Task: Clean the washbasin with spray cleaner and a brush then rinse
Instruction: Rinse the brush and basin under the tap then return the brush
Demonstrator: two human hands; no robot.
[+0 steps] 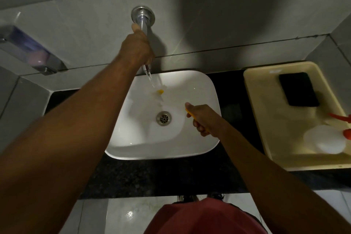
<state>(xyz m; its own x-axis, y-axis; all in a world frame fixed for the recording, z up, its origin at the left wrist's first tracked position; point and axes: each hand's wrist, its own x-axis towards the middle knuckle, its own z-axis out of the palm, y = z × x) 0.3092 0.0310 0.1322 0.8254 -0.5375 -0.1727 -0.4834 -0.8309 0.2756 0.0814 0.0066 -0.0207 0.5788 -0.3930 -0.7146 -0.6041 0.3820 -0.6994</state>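
Note:
A white rectangular washbasin [199, 85] sits on a dark granite counter, with a steel drain [163, 118] in its middle. My left hand [137, 45] is wrapped around the chrome wall tap [142, 17], and water runs from its spout into the basin. My right hand [204, 118] holds a yellow-handled brush [190, 113] over the basin's right side. The brush head [160, 91], yellow and pale, lies under the water stream; its bristles are blurred. A white spray bottle [326, 140] with a red trigger lies in the tray at right.
A cream plastic tray [266, 112] stands on the counter right of the basin, holding a black phone [299, 89] and the spray bottle. A soap dispenser [32, 49] is mounted on the grey tiled wall at left. The counter's front edge runs below the basin.

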